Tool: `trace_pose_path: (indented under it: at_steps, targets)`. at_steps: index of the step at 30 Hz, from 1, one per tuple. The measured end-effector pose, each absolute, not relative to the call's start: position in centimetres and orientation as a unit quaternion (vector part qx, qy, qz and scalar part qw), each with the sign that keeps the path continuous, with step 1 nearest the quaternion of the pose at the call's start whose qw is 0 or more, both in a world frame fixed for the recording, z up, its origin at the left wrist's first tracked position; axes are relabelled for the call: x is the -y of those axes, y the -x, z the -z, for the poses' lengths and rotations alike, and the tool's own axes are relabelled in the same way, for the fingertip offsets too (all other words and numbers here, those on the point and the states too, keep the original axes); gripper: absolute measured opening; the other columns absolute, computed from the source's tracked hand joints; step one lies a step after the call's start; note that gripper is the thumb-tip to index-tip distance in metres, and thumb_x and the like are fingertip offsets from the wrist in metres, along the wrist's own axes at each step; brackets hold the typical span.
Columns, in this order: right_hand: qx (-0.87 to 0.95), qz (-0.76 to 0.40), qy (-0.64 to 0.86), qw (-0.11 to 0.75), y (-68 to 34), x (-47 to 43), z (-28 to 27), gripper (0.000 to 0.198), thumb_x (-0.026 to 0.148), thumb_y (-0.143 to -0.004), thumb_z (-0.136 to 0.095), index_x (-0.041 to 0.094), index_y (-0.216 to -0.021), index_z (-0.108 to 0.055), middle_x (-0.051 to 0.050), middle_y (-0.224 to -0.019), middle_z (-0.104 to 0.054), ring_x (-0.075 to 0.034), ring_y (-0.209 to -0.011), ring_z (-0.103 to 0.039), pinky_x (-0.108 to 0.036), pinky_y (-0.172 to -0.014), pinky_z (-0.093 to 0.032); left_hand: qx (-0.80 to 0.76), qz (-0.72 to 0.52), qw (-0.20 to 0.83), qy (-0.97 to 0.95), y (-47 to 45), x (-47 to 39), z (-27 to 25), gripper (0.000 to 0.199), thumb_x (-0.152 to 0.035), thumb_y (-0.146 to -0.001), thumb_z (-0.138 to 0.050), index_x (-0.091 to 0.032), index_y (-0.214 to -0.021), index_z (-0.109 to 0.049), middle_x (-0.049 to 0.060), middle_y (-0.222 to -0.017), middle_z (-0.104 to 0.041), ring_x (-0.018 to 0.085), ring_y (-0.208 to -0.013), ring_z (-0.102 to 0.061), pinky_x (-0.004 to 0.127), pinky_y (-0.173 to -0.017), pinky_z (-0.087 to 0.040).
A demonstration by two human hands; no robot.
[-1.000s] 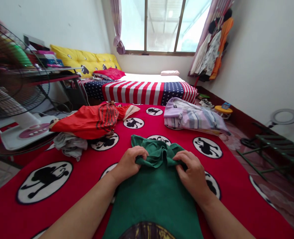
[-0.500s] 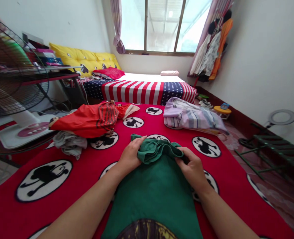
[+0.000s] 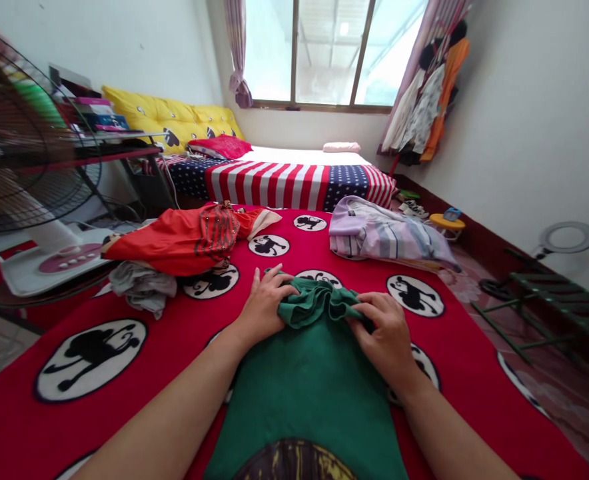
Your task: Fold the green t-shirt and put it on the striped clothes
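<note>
A green T-shirt (image 3: 309, 387) lies on the red blanket, a dark and yellow round print showing at its near end. Its far end is gathered into folds between my two hands. My left hand (image 3: 266, 307) grips the left side of those folds, the forefingers raised and somewhat apart. On the right side, my right hand (image 3: 384, 333) pinches the bunched cloth between thumb and fingers. The thumb of my left hand is largely hidden by fabric.
A red garment (image 3: 174, 240) lies ahead to the left, over a grey cloth (image 3: 142, 287). Folded lilac striped clothing (image 3: 389, 233) lies ahead to the right. A fan (image 3: 49, 253) stands at the left edge, a green rack (image 3: 564, 300) on the right. Behind is a bed (image 3: 274, 187).
Fingers of my left hand have lifted and spread a little. My right hand has curled further over the folds, and the cloth is bunched more tightly in the middle.
</note>
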State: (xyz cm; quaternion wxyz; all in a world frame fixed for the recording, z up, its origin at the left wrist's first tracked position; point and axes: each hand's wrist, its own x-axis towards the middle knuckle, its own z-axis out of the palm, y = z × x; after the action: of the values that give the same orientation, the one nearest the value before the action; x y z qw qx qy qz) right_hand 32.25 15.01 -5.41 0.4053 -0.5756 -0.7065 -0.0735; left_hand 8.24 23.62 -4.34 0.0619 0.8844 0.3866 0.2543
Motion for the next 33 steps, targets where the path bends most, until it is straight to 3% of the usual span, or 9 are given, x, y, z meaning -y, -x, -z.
trace_pose_path:
  at_steps: [3,7,12,15,20,24,26,30,33]
  targets:
    - [0.696,0.068,0.554,0.452,-32.1,-14.8,5.0,0.004,0.022,-0.081,-0.065,0.022,-0.081,-0.069,-0.005,-0.092,-0.064,-0.023,-0.092,-0.056,-0.039,-0.085,-0.043,-0.384,-0.269,0.054,-0.882,-8.2,-23.7,4.4,0.02,-0.019,-0.073,-0.064,-0.026,-0.091,-0.069,0.004,-0.102,-0.065,0.027,-0.111,-0.053,0.063,-0.113,-0.009]
    - [0.614,-0.006,0.611,0.499,-33.3,-15.5,5.4,0.018,0.036,-0.085,-0.062,0.02,-0.08,-0.068,-0.004,-0.084,-0.064,-0.02,-0.082,-0.059,-0.033,-0.075,-0.044,-0.421,-0.303,0.04,-0.854,-8.3,-23.8,4.8,0.015,-0.019,-0.073,-0.064,-0.024,-0.085,-0.071,0.003,-0.091,-0.065,0.024,-0.095,-0.057,0.054,-0.111,-0.024]
    - [0.564,-0.034,0.721,0.401,-34.6,-16.4,6.3,0.029,0.047,-0.083,-0.059,0.021,-0.076,-0.07,-0.001,-0.073,-0.063,-0.019,-0.067,-0.057,-0.03,-0.061,-0.038,-0.481,-0.307,0.073,-0.818,-8.3,-24.3,5.3,0.018,-0.022,-0.074,-0.065,-0.021,-0.09,-0.072,0.007,-0.092,-0.068,0.028,-0.094,-0.059,0.044,-0.088,-0.046]
    - [0.576,0.013,0.731,0.365,-34.4,-16.5,6.2,0.025,0.044,-0.083,-0.059,0.022,-0.079,-0.07,-0.002,-0.078,-0.064,-0.02,-0.07,-0.058,-0.031,-0.061,-0.038,-0.51,-0.346,0.117,-0.779,-8.3,-24.7,5.4,0.022,-0.026,-0.077,-0.064,-0.019,-0.097,-0.07,0.008,-0.094,-0.07,0.027,-0.092,-0.062,0.039,-0.082,-0.049]
    - [0.596,0.131,0.663,0.434,-34.0,-16.3,5.6,0.025,0.041,-0.084,-0.058,0.019,-0.081,-0.07,-0.008,-0.095,-0.063,-0.025,-0.091,-0.057,-0.036,-0.078,-0.043,-0.458,-0.453,0.161,-0.748,-7.9,-25.0,5.4,0.011,-0.02,-0.078,-0.062,-0.02,-0.086,-0.07,0.004,-0.093,-0.068,0.019,-0.09,-0.064,0.031,-0.084,-0.049]
    - [0.568,0.013,0.677,0.467,-34.3,-16.7,5.4,0.023,0.039,-0.085,-0.058,0.02,-0.094,-0.067,-0.003,-0.081,-0.065,-0.017,-0.062,-0.056,-0.031,-0.062,-0.044,-0.496,-0.447,0.148,-0.73,-7.4,-25.4,5.3,0.013,-0.029,-0.081,-0.064,-0.02,-0.087,-0.07,0.003,-0.087,-0.067,0.019,-0.083,-0.063,0.03,-0.077,-0.049]
    - [0.547,0.015,0.693,0.469,-34.4,-16.8,5.3,0.028,0.036,-0.082,-0.059,0.017,-0.103,-0.063,-0.005,-0.086,-0.064,-0.016,-0.058,-0.054,-0.031,-0.06,-0.044,-0.527,-0.44,0.133,-0.715,-7.3,-25.4,4.9,0.015,-0.029,-0.081,-0.064,-0.019,-0.092,-0.068,0.004,-0.089,-0.066,0.019,-0.079,-0.062,0.031,-0.074,-0.049]
    - [0.592,0.108,0.637,0.482,-33.0,-16.0,4.0,0.012,0.025,-0.085,-0.054,0.018,-0.092,-0.06,-0.008,-0.092,-0.062,-0.02,-0.076,-0.059,-0.034,-0.071,-0.047,-0.498,-0.475,0.075,-0.722,-8.1,-23.7,2.9,0.008,-0.024,-0.084,-0.061,-0.018,-0.088,-0.064,0.005,-0.092,-0.064,0.019,-0.086,-0.062,0.033,-0.081,-0.049]
    - [0.713,0.051,0.549,0.433,-30.9,-15.2,3.4,0.014,0.02,-0.089,-0.049,0.019,-0.095,-0.063,-0.008,-0.1,-0.065,-0.021,-0.096,-0.06,-0.034,-0.086,-0.048,-0.371,-0.395,0.149,-0.827,-9.6,-21.5,1.9,0.017,-0.028,-0.091,-0.053,-0.02,-0.094,-0.067,0.005,-0.099,-0.068,0.018,-0.095,-0.063,0.03,-0.088,-0.049]
